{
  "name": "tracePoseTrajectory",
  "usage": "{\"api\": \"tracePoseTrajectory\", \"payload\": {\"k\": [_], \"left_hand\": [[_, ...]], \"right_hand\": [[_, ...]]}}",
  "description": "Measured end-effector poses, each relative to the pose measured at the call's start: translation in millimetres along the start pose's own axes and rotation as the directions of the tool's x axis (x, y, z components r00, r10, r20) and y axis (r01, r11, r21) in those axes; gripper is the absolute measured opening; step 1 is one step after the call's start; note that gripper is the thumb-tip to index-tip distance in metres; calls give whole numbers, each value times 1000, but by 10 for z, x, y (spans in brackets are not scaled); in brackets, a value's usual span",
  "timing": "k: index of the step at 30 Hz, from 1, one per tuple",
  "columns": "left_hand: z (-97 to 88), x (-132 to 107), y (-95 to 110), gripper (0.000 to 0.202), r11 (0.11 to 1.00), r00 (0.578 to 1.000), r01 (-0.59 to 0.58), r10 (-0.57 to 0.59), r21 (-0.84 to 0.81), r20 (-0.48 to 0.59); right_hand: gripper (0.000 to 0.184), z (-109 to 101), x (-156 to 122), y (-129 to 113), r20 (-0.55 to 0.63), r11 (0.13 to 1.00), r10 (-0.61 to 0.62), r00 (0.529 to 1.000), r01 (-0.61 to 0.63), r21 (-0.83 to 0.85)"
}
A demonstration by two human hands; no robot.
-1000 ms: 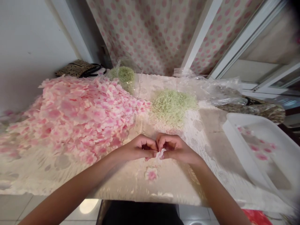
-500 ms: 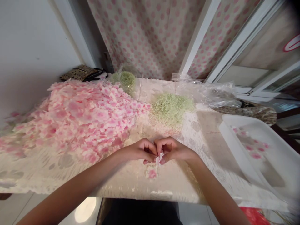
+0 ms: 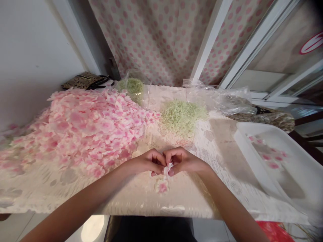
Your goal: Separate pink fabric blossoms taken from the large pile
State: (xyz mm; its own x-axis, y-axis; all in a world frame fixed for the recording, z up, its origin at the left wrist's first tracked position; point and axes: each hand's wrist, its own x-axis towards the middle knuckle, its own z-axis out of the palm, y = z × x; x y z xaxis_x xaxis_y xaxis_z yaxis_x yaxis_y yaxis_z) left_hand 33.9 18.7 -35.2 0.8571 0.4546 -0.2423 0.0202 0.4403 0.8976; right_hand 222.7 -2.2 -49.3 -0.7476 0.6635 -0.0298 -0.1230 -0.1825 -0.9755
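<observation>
Close together above the front of the table, my left hand (image 3: 150, 162) and my right hand (image 3: 182, 160) pinch a small white artificial flower (image 3: 167, 170) between their fingertips. Most of its far side is hidden by the fingers. Just below it hangs or lies another artificial flower (image 3: 161, 186), pale with a pink middle; whether the two are joined I cannot tell. Beyond the hands lies a loose tangle of thin light-green strands (image 3: 183, 116). To the left spreads a big heap of pink and white flower petals (image 3: 83, 124).
A white tray (image 3: 239, 138) with several pink flowers stands at the right. Behind are a bagged green bundle (image 3: 135, 86), clear plastic wrapping (image 3: 214, 92) and a patterned bag (image 3: 83, 80). The patterned tablecloth (image 3: 63, 195) reaches the near edge. Something red (image 3: 274, 232) sits below, front right.
The whole view has shifted slightly. Both hands keep their pinch on the small white flower, with only a slight change in its tilt.
</observation>
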Motion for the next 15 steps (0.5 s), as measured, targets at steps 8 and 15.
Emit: {"api": "tracePoseTrajectory", "payload": {"k": [8, 15], "left_hand": [[-44, 18, -48, 9, 998, 998, -20, 16, -67, -67], [-68, 19, -47, 9, 996, 995, 13, -21, -84, -93]], "right_hand": [[25, 33, 28, -37, -115, 994, 37, 993, -25, 105], [24, 56, 61, -98, -143, 993, 28, 989, -12, 114]]}}
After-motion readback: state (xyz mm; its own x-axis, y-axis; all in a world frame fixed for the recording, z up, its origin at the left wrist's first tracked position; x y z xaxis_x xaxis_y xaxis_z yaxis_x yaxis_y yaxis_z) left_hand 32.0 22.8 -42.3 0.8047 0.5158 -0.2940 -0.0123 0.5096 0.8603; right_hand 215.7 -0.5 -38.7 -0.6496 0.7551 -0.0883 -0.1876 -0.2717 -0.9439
